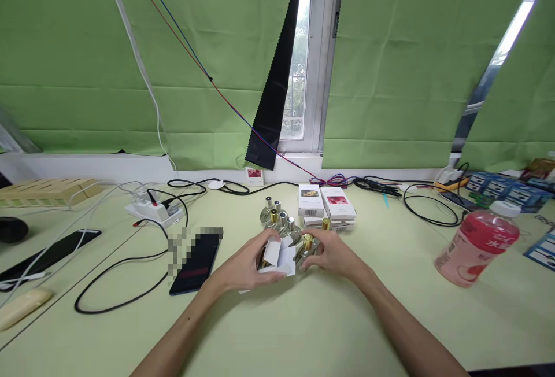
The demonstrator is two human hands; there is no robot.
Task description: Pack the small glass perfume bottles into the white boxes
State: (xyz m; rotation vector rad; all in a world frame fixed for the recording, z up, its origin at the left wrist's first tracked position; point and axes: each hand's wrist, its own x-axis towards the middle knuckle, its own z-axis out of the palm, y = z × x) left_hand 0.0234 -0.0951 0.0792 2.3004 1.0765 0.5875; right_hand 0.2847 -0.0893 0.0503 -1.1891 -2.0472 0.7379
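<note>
- Currently, left hand [254, 262] holds an open box [285, 259], mid-scene.
- Right hand [337, 254] curls around a bottle [307, 243], just right.
- Apparently a box-and-bottle handling step; next move calls for a steady box.

"How do the forearms [395, 313] lie?"
"Both bare, slanting inward from below."
"And the left grip [249, 264]?"
"Clasped, its thumb [271, 277] nearer the body."
"The right grip [336, 254]?"
"Curved leftward; whether it presses, I can't tell."
</note>
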